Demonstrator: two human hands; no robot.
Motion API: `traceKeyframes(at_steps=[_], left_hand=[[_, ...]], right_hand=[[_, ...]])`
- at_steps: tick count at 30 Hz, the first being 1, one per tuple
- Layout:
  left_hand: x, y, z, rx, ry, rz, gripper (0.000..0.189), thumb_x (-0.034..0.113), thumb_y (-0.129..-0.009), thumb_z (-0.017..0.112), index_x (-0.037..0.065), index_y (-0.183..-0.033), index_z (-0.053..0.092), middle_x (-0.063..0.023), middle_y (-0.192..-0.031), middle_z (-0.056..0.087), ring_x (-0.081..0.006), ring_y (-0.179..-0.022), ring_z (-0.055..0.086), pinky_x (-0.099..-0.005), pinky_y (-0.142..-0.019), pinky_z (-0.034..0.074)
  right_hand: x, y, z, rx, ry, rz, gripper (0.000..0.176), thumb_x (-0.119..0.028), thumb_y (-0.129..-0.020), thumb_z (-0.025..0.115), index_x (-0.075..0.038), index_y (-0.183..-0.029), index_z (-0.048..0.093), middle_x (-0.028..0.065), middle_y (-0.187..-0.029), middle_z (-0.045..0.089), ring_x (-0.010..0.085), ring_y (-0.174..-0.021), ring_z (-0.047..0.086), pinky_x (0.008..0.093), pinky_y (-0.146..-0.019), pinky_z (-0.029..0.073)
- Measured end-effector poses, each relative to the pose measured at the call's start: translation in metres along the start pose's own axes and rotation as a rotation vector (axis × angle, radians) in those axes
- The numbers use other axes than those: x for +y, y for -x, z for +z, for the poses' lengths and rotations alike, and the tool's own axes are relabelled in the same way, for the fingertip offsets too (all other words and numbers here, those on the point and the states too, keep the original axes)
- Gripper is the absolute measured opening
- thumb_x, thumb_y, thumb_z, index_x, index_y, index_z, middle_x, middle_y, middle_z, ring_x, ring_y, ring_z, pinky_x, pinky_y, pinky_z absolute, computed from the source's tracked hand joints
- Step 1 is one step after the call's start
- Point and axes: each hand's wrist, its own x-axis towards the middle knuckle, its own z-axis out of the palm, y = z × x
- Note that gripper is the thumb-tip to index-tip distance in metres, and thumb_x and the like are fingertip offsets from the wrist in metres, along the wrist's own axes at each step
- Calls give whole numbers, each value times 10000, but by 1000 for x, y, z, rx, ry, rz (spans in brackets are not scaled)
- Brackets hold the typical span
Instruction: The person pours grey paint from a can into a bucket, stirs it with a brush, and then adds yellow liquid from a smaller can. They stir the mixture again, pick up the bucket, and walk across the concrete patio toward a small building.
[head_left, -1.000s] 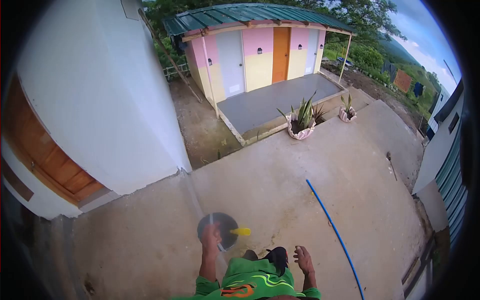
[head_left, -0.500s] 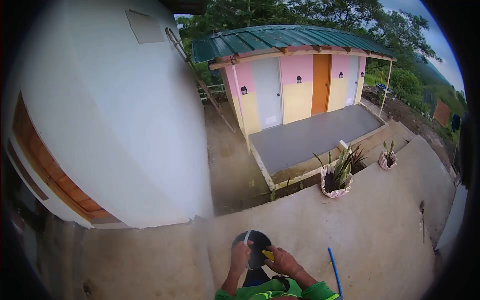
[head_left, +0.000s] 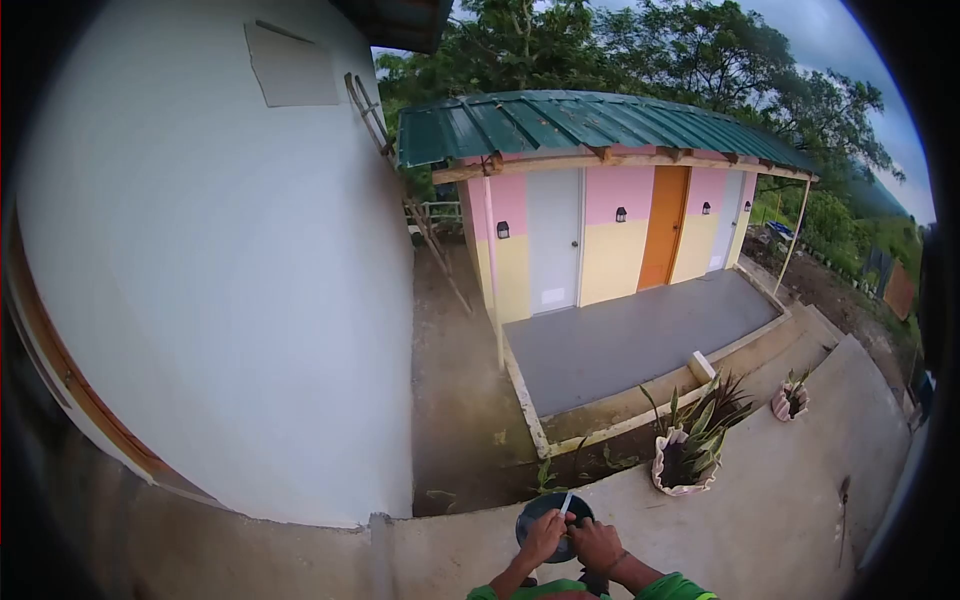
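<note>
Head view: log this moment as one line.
left hand: grips pale handle | right hand: at dark bowl | nearby: potted plant

Dark round container (head_left: 545,506), upright, mouth up

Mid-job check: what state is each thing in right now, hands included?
Dark round bowl: held up off the ground, thin white stick poking out.
Left hand: closed on the bowl's rim.
Right hand: against the bowl, grip unclear.
Orange door: shut.
Near white door: shut.
Scalloped plant pot: upright.
</note>
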Motion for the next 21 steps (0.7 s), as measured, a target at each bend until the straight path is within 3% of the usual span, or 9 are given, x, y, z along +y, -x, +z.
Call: traceKeyframes(at_steps=[2,5,9,10,13,14,17,18,21], left_hand=[[19,-31,-4,17,-18,24,305,230,-1024,406,19,-1077,620,9,-733,519,-72,-636,460,-236,-588,380],[28,-81,-22,44,-30,58,283,222,-1023,410,26,-1091,602,38,-716,473,-39,-589,404,-209,-526,334],[30,-146,-31,72,99,-15,272,226,-1026,405,38,-1066,599,48,-701,449,-24,-566,384,-202,-506,314],[31,-162,-28,73,89,-6,278,232,-1024,410,42,-1055,611,40,-702,472,-34,-573,409,-211,-513,337],[35,-205,-21,96,19,27,284,238,-1023,413,38,-1048,613,38,-692,484,-39,-557,416,-214,-504,348],[35,-218,-20,99,18,24,281,237,-1023,413,39,-1048,611,37,-692,483,-36,-555,415,-212,-501,345],[34,-244,-12,153,75,-36,274,234,-1022,413,40,-1049,604,37,-687,474,-33,-548,407,-209,-490,334],[33,-247,-11,179,101,-78,272,233,-1021,413,40,-1050,602,38,-686,470,-32,-545,404,-209,-486,330],[43,-267,-17,251,171,-134,274,236,-1020,411,43,-1041,604,43,-675,453,-31,-539,392,-209,-480,314]], right_hand=[[24,-34,-5,72,71,-60,185,-199,-828,599,-92,-978,616,150,-926,598,311,-733,656,442,-578,526],[65,-78,17,30,105,40,252,-221,-799,637,-144,-1037,609,132,-851,607,336,-710,665,480,-569,511],[113,-146,12,-308,-71,213,279,-334,-859,563,-129,-1020,662,193,-858,686,353,-787,698,490,-679,543],[119,-160,-7,-373,-106,238,348,-384,-861,560,-85,-986,685,178,-976,707,334,-891,700,458,-762,550],[163,-205,12,-410,-223,100,385,-408,-874,536,-66,-889,711,152,-913,720,302,-799,713,435,-733,558],[182,-217,12,-628,-499,284,416,-418,-874,537,-45,-794,703,128,-778,710,267,-687,704,418,-691,560],[225,-246,58,-493,-503,95,419,-403,-876,539,-40,-734,693,107,-668,675,248,-591,675,418,-653,556],[219,-247,21,-553,-569,201,367,-377,-876,546,-43,-829,690,143,-733,696,277,-654,695,434,-672,558],[219,-252,-1,-271,-310,94,358,-392,-911,533,-91,-1073,640,185,-871,692,369,-806,698,520,-733,543]])
